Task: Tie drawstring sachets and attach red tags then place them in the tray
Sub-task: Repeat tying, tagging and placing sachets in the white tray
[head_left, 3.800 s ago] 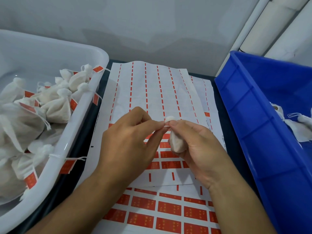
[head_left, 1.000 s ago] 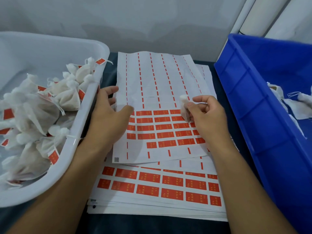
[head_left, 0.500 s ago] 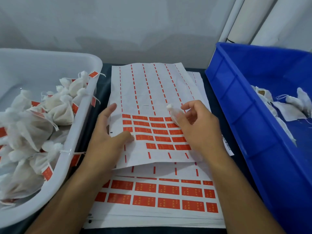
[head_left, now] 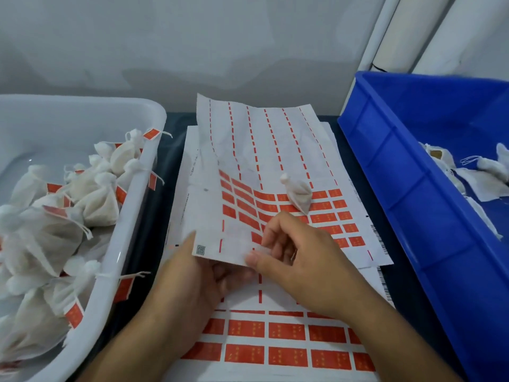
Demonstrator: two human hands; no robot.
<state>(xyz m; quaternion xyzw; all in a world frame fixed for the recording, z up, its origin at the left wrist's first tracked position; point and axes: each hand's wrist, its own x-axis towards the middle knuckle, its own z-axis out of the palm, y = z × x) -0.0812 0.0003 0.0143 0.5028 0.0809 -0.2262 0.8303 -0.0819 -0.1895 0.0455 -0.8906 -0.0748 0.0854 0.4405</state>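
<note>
A small tied white sachet [head_left: 298, 194] lies loose on the top label sheet [head_left: 261, 150], among its red tags [head_left: 322, 216]. My left hand [head_left: 192, 285] holds the sheet's near left corner from underneath, lifting and curling that side. My right hand [head_left: 300, 260] is at the sheet's near edge, thumb and fingers pinching at the paper beside a red tag. The white tray [head_left: 143, 188] on the left holds several tied sachets with red tags.
More label sheets [head_left: 275, 343] are stacked underneath on the dark table. A blue bin [head_left: 407, 172] on the right holds several untagged sachets [head_left: 490, 166]. A wall and white pipes stand behind.
My right hand has let go of the sachet, which now lies on the sheet, and moved to the sheet's near edge. My left hand has gone under the corner and lifted it.
</note>
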